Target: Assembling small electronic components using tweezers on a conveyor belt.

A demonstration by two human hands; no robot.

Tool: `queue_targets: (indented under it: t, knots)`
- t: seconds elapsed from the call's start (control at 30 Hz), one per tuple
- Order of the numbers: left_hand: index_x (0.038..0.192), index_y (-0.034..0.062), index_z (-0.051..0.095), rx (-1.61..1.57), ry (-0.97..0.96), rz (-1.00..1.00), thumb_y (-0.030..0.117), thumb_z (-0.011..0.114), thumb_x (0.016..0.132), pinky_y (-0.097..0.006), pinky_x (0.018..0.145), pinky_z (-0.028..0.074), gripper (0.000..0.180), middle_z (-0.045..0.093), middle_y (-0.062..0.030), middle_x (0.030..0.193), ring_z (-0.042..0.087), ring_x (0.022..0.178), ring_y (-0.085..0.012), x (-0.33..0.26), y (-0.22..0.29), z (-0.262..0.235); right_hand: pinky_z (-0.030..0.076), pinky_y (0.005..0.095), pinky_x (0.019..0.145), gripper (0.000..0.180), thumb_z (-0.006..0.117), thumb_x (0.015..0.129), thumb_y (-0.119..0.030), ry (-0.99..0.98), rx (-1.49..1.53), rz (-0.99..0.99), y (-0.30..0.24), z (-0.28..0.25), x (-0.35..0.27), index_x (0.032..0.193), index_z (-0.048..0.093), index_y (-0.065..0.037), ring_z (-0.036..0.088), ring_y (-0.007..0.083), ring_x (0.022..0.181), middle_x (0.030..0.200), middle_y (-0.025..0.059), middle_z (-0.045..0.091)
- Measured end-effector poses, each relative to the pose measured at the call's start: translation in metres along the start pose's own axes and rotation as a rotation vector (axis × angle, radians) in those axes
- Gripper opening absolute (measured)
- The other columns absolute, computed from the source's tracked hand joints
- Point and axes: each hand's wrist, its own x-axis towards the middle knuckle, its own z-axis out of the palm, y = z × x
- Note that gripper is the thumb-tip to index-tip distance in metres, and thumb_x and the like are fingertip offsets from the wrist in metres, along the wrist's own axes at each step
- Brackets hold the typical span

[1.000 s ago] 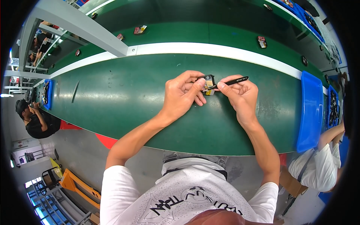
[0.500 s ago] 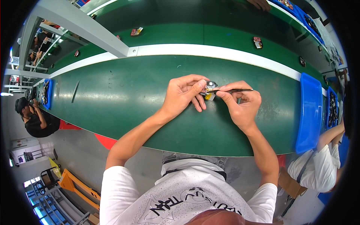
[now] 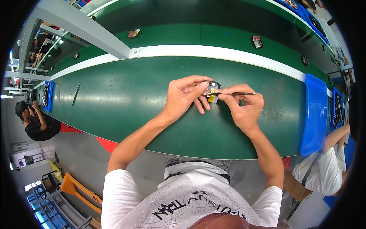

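My left hand (image 3: 182, 97) grips a small electronic device (image 3: 214, 86) by its left side, thumb on top, above the green worktable (image 3: 126, 99). The device has a dark rounded rim, pale parts inside and a yellow piece at its near end. From the right, my right hand (image 3: 247, 110) pinches slim dark tweezers (image 3: 244, 93), held almost level. Their tip reaches over the device's inside; whether it touches a part there is too small to tell. My fingers cover part of the device.
Another thin tool (image 3: 76, 93) lies at the table's left. A blue tray (image 3: 314, 114) stands at the right end. Beyond a white rail (image 3: 213, 50), a green belt carries several small devices (image 3: 257, 41). A grey post (image 3: 87, 28) rises far left. People sit at both sides.
The device has tilted a little, showing more of its inside. My right hand and the tweezers have shifted slightly left and down. Devices on the far belt have moved left.
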Motion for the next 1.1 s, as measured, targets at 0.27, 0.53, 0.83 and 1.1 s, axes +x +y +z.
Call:
queue_targets:
  t: [0.27,0.53,0.83,1.1]
  knots:
    - [0.121,-0.0107,0.063,-0.008,0.025,-0.001,0.012,0.058,0.104,-0.029,0.048,0.059,0.029,0.071,-0.0195,0.093,0.072,0.064,-0.0238,-0.001,0.002,0.005,0.025,0.0215,0.043,0.010,0.083,0.081,-0.001,0.004,-0.023,0.058,-0.002,-0.004,-0.003,0.088,0.076,0.000,0.038,0.0004,0.047,0.076,0.0022,0.071]
    - [0.120,-0.0123,0.063,0.046,0.088,0.028,0.010,0.059,0.103,-0.027,0.048,0.057,0.028,0.071,-0.0192,0.092,0.072,0.063,-0.0223,0.000,0.004,0.008,0.027,0.0210,0.042,0.012,0.084,0.081,-0.002,0.056,-0.040,-0.041,-0.007,-0.004,0.000,0.089,0.076,-0.001,0.039,0.0007,0.044,0.070,0.0018,0.069]
    - [0.125,-0.0103,0.061,0.033,0.086,0.040,0.008,0.059,0.102,-0.027,0.049,0.058,0.029,0.071,-0.0195,0.094,0.071,0.064,-0.0213,-0.002,0.006,0.018,0.032,0.0226,0.042,0.012,0.083,0.076,-0.001,-0.034,-0.203,-0.229,-0.012,-0.010,0.002,0.085,0.075,-0.005,0.041,0.0056,0.040,0.079,0.0024,0.076]
    - [0.127,-0.0098,0.061,0.033,0.042,0.031,0.007,0.060,0.101,-0.028,0.051,0.059,0.030,0.071,-0.0190,0.094,0.072,0.067,-0.0216,-0.001,0.006,0.021,0.035,0.0237,0.044,0.014,0.081,0.075,0.002,-0.059,-0.252,-0.339,-0.020,-0.017,0.003,0.083,0.075,-0.007,0.055,0.0094,0.044,0.079,0.0025,0.077]
